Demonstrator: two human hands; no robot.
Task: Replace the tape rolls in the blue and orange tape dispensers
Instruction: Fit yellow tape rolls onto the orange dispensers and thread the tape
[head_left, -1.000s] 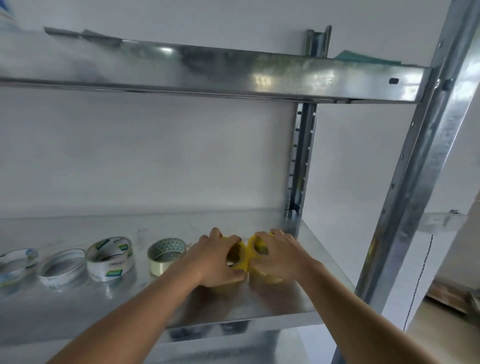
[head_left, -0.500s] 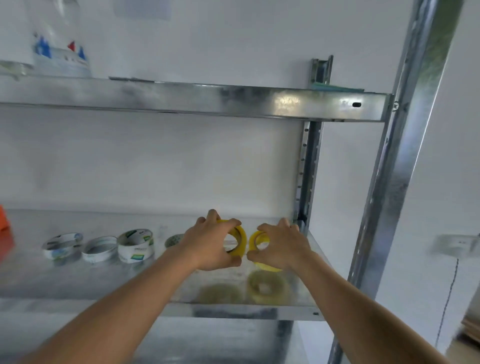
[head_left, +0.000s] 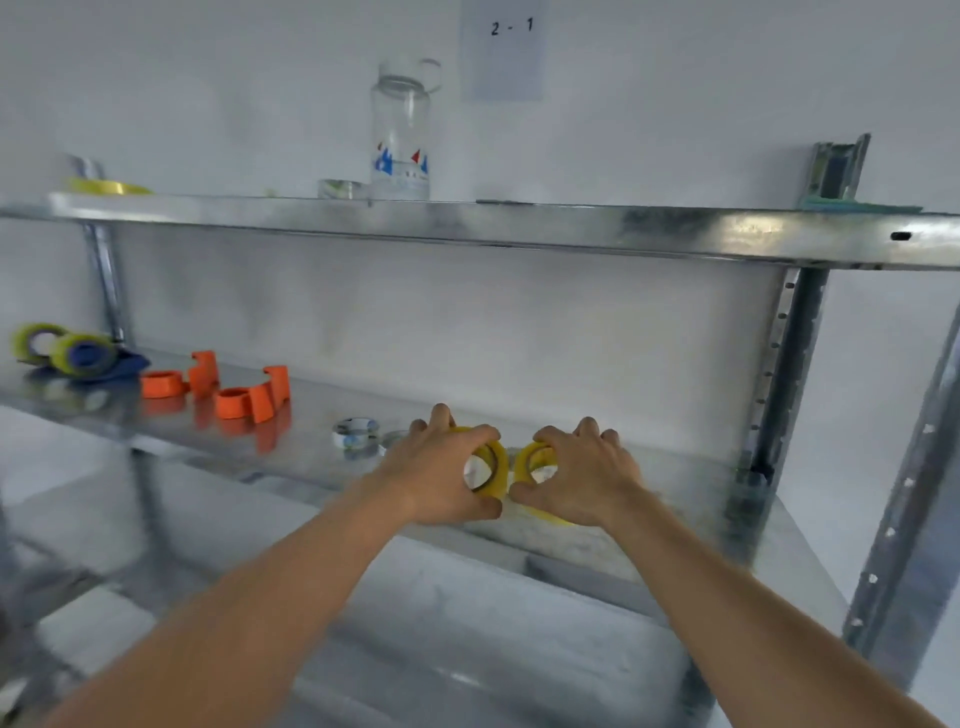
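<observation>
Two yellow tape rolls now lifted off the shelf (head_left: 675, 525) | left hand (head_left: 441, 475) fingers curled round left roll (head_left: 493, 467), right hand (head_left: 582, 475) round right roll (head_left: 535, 457) | view has swung left: orange dispensers (head_left: 244, 397) and blue dispenser (head_left: 93, 358) well apart to the left | fresh rolls in hand, loading not yet begun

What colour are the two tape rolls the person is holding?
Both are yellow: one in the left hand, one in the right hand, seen in the head view.
</observation>
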